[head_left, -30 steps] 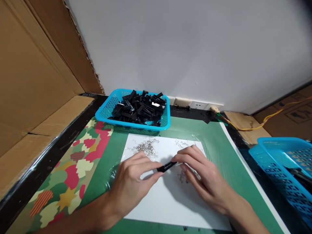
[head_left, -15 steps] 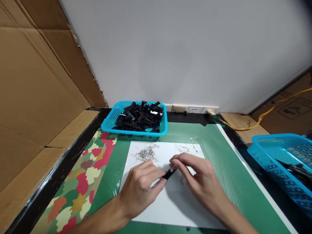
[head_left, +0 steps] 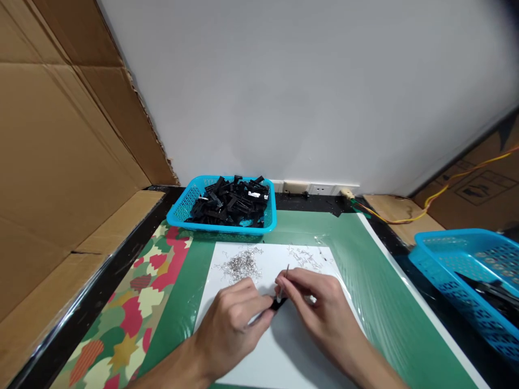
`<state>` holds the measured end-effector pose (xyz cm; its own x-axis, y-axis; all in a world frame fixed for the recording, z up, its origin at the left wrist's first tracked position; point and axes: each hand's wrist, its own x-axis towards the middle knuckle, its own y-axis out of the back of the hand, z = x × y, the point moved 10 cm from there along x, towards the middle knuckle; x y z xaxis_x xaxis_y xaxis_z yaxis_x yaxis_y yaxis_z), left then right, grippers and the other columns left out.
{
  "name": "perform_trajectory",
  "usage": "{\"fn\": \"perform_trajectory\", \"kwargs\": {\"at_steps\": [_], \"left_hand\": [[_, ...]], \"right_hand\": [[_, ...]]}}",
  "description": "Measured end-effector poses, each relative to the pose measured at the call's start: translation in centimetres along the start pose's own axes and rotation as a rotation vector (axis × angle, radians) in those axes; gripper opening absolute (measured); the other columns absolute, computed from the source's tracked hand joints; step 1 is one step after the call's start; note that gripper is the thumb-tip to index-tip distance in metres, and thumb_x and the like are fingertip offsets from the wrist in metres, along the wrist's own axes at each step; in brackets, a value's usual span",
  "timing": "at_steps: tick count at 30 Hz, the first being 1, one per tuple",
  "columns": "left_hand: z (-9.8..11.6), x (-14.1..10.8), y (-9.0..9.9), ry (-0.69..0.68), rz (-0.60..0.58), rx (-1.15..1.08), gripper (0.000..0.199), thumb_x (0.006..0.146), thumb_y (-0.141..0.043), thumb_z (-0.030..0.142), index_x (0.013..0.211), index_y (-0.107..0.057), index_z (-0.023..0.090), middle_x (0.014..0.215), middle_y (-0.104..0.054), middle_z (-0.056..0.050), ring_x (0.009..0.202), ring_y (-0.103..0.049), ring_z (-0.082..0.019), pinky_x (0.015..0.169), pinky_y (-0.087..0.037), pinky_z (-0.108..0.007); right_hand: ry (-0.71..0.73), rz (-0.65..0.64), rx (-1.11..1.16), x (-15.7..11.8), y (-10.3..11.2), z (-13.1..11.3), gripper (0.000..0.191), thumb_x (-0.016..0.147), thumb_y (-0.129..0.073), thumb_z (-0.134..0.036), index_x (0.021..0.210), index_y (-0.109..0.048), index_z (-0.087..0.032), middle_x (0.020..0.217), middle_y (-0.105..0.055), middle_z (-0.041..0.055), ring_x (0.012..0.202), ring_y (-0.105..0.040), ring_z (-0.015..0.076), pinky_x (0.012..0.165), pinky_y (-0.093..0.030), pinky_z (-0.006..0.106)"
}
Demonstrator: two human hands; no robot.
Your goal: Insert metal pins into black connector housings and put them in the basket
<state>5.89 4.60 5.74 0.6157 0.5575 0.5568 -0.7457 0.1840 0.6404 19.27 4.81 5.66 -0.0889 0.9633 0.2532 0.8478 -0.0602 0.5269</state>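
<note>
A small black part [head_left: 278,303] is pinched between the thumb and fingers of my left hand [head_left: 239,319], over a white sheet. My right hand [head_left: 318,305] is closed at the part's upper end, gripping a thin tool with a pale lower portion [head_left: 280,294] and a narrow tip that points up. Its lower end meets the black part. Behind my left hand lies a pile of tiny metal pieces [head_left: 242,265]. More thin metal pieces [head_left: 304,257] are scattered behind my right hand.
A blue basket [head_left: 221,229] full of black parts stands at the back by the wall. Another blue basket [head_left: 441,270] with black parts is at the right. Cardboard [head_left: 73,140] rises at the left. Yellow wires [head_left: 430,200] run from the socket strip.
The view has tilted slightly, so the baskets and sheet appear lower. My right fingers have shifted, and the thin tool now stands nearly upright above the black part.
</note>
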Motion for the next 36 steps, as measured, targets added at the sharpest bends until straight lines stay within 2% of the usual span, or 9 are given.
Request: {"fn": "perform_trajectory", "kwargs": {"at_steps": [4, 8, 15, 21, 27, 30, 32, 34, 36], "left_hand": [[-0.1, -0.1, -0.2, 0.0, 0.001, 0.002, 0.02, 0.093, -0.062, 0.0, 0.084, -0.07, 0.017, 0.071, -0.066, -0.004, 0.068, -0.056, -0.018, 0.06, -0.044, -0.03], [-0.5, -0.2, -0.5, 0.041, -0.015, -0.037, 0.02, 0.094, -0.062, 0.002, 0.086, -0.071, 0.017, 0.071, -0.067, -0.003, 0.068, -0.058, -0.018, 0.062, -0.044, -0.03], [-1.3, -0.2, -0.4, 0.125, -0.029, -0.107, 0.018, 0.092, -0.066, 0.003, 0.091, -0.077, 0.018, 0.071, -0.069, -0.002, 0.071, -0.063, -0.018, 0.063, -0.046, -0.029], [-2.6, -0.5, -0.5, 0.209, -0.045, -0.162, 0.018, 0.091, -0.072, 0.003, 0.092, -0.08, 0.019, 0.074, -0.072, -0.001, 0.072, -0.066, -0.017, 0.065, -0.048, -0.028], [-2.9, -0.1, -0.4, 0.233, -0.046, -0.207, 0.016, 0.092, -0.075, 0.006, 0.093, -0.083, 0.02, 0.074, -0.074, 0.0, 0.07, -0.066, -0.016, 0.064, -0.049, -0.027], [-3.2, -0.2, -0.2, 0.247, -0.02, -0.23, 0.017, 0.094, -0.074, 0.008, 0.099, -0.083, 0.021, 0.081, -0.076, -0.002, 0.077, -0.069, -0.017, 0.069, -0.051, -0.028], [-3.6, -0.4, 0.1, 0.273, 0.021, -0.245, 0.015, 0.093, -0.077, 0.011, 0.104, -0.082, 0.021, 0.082, -0.075, -0.002, 0.078, -0.068, -0.018, 0.068, -0.051, -0.029], [-3.9, -0.5, 0.6, 0.29, 0.07, -0.254, 0.014, 0.093, -0.079, 0.014, 0.105, -0.082, 0.02, 0.079, -0.071, -0.002, 0.075, -0.066, -0.018, 0.065, -0.05, -0.029], [-3.8, -0.5, 1.1, 0.284, 0.106, -0.257, 0.014, 0.093, -0.078, 0.015, 0.106, -0.081, 0.02, 0.078, -0.07, -0.002, 0.074, -0.064, -0.018, 0.064, -0.049, -0.029]], "right_hand": [[0.111, 0.034, -0.096, -0.4, 0.0, -1.1, 0.034, 0.11, -0.05, -0.025, 0.078, -0.06, -0.02, 0.068, -0.058, -0.0012, 0.058, -0.052, 0.0127, 0.059, -0.04, 0.027], [0.229, 0.074, -0.13, -0.8, 0.1, -2.2, 0.034, 0.109, -0.051, -0.018, 0.076, -0.058, -0.02, 0.066, -0.051, -0.0019, 0.055, -0.046, 0.0118, 0.055, -0.036, 0.028], [0.244, 0.077, -0.12, -1.6, -0.2, -1.8, 0.025, 0.107, -0.054, -0.015, 0.086, -0.065, -0.02, 0.069, -0.058, 0.0014, 0.056, -0.051, 0.0135, 0.052, -0.037, 0.03], [0.284, 0.088, -0.149, -1.8, -0.2, -2.1, 0.028, 0.107, -0.052, -0.012, 0.084, -0.066, -0.019, 0.067, -0.057, 0.0013, 0.053, -0.049, 0.0132, 0.05, -0.036, 0.03], [0.316, 0.124, -0.15, -2.0, -0.2, -2.7, 0.025, 0.106, -0.051, -0.009, 0.089, -0.069, -0.016, 0.071, -0.064, 0.0038, 0.055, -0.055, 0.0134, 0.052, -0.042, 0.028], [0.267, 0.206, -0.079, -1.6, 1.5, -2.7, 0.022, 0.106, -0.054, -0.01, 0.091, -0.069, -0.017, 0.078, -0.07, 0.0037, 0.065, -0.064, 0.0139, 0.061, -0.05, 0.026], [0.22, 0.306, -0.05, -1.4, 3.8, -2.4, 0.019, 0.107, -0.055, -0.013, 0.095, -0.069, -0.019, 0.085, -0.073, 0.0036, 0.074, -0.069, 0.0147, 0.071, -0.053, 0.026], [0.152, 0.375, -0.069, -1.0, 6.2, -1.7, 0.017, 0.109, -0.053, -0.018, 0.1, -0.068, -0.02, 0.086, -0.071, 0.0024, 0.076, -0.069, 0.0148, 0.073, -0.052, 0.026], [0.081, 0.317, -0.122, -0.5, 7.4, -0.6, 0.021, 0.112, -0.048, -0.024, 0.1, -0.065, -0.021, 0.08, -0.066, 0.0003, 0.071, -0.063, 0.0143, 0.069, -0.048, 0.026]]}}
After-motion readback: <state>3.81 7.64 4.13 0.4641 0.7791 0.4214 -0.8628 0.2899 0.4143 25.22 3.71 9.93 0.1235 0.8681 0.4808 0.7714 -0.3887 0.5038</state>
